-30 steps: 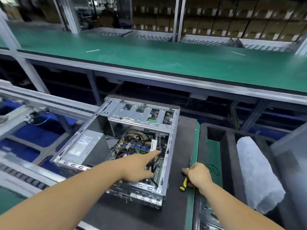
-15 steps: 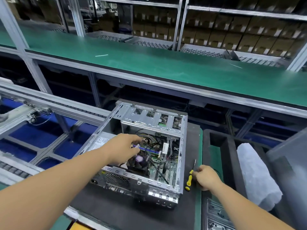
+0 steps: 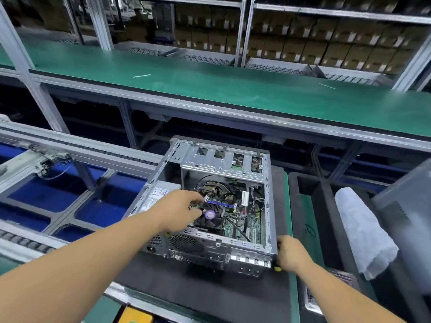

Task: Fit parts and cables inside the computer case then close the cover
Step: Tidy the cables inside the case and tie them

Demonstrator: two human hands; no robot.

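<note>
Green table (image 3: 233, 89): long, runs across the far side, shelves of cartons behind it.
Dark mat (image 3: 210, 292): carries the work, near edge of the station.
Computer case (image 3: 210, 248): cover off, lying open-side up on the mat, motherboard, fan and cables exposed.
White foam wrap (image 3: 359, 231): lies in the black tray to the right, apart from the case.
Left hand (image 3: 177, 212): reaches into the case over the fan, fingers curled, seemingly pinching a small cable connector.
Right hand (image 3: 291, 252): at the case's near right corner, fingers curled round a screwdriver (image 3: 277, 268), of which only a yellow tip shows.
</note>
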